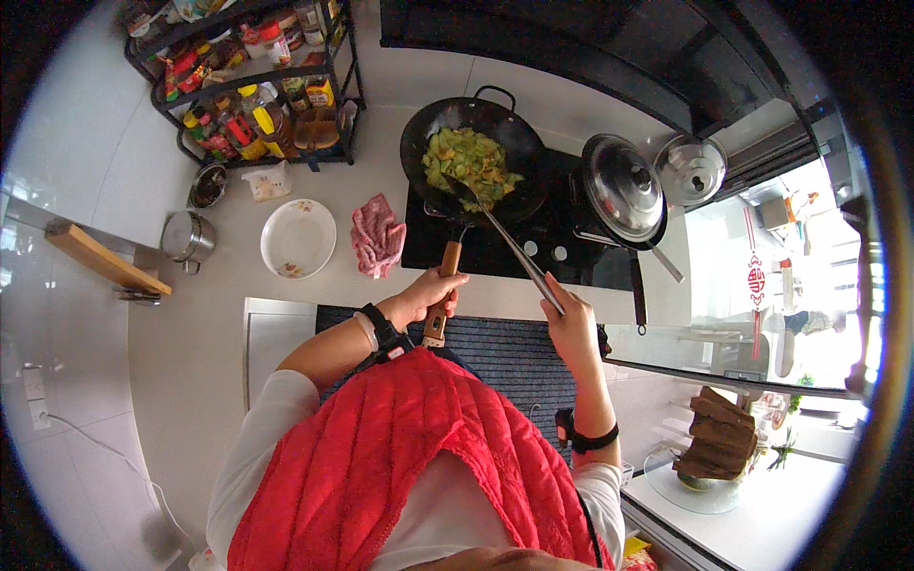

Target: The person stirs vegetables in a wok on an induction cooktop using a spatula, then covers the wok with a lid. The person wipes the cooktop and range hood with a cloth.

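My left hand (427,295) is wrapped around the wooden handle (449,260) of a black wok (423,128) on the stove. Chopped green and yellowish vegetables (468,157) lie in the wok, heaped toward its middle. In my right hand (573,325) is the long metal handle of a spatula or ladle (523,258). Its dark head reaches into the wok at the near edge of the vegetables, partly hidden by food. Left of the stove lies a crumpled pink cloth (378,235), and beyond it stands a white bowl (298,239) with a floral pattern and no food inside.
A black glass cooktop (464,257) carries a second pan with a steel lid (623,187), its handle jutting past the counter edge. Another lid (690,170) leans behind. At back left, a black rack (246,86) holds bottles and jars. A steel pot (188,235) stands near the wall.
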The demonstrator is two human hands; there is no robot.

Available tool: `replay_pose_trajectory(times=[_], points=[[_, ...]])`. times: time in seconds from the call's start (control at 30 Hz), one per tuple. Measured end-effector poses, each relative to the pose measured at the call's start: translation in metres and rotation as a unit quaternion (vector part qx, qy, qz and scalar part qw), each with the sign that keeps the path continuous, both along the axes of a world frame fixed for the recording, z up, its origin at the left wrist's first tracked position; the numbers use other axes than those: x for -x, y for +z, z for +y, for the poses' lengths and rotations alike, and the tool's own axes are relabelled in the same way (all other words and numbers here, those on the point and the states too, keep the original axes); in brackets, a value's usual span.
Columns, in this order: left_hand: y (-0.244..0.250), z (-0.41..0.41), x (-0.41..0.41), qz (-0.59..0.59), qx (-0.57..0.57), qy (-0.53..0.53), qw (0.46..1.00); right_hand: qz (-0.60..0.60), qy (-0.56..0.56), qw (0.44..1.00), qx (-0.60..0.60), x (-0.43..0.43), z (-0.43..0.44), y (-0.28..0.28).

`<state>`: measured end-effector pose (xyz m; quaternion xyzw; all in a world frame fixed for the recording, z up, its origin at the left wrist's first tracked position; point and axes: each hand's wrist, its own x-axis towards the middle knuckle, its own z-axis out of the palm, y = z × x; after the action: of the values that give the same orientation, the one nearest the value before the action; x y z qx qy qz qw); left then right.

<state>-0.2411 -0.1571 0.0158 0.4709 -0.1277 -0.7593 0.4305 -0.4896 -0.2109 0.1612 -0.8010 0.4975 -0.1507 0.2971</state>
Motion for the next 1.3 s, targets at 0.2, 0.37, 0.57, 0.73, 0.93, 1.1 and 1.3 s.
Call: replay_pose_trajectory(times=[0.2,0.37,0.57,0.73,0.93,1.1,1.3], points=[[-0.002,0.002,-0.001,0.002,0.004,0.014,1.0,0.006,0.027,0.995,0.098,-0.013,-0.004,-0.006],[-0.005,0.0,0.002,0.006,0.016,0.01,1.0,0.136,0.053,0.981,0.127,-0.032,-0.011,-0.04],[-0.005,0.003,0.0,0.001,0.026,0.013,1.0,0.233,0.097,0.954,0.161,-0.039,-0.006,-0.037],[-0.004,0.001,0.001,-0.014,0.025,0.007,1.0,0.22,0.074,0.95,0.21,-0.047,-0.023,-0.041],[-0.002,0.003,0.0,-0.017,0.031,0.009,0.999,0.229,0.06,0.946,0.222,-0.047,-0.017,-0.029],[-0.003,0.0,0.002,-0.028,0.029,-0.004,0.999,0.271,0.09,0.937,0.203,-0.048,-0.025,-0.063],[-0.006,0.001,-0.001,-0.031,0.024,0.012,0.999,0.172,0.048,0.964,0.197,-0.039,-0.032,-0.03]])
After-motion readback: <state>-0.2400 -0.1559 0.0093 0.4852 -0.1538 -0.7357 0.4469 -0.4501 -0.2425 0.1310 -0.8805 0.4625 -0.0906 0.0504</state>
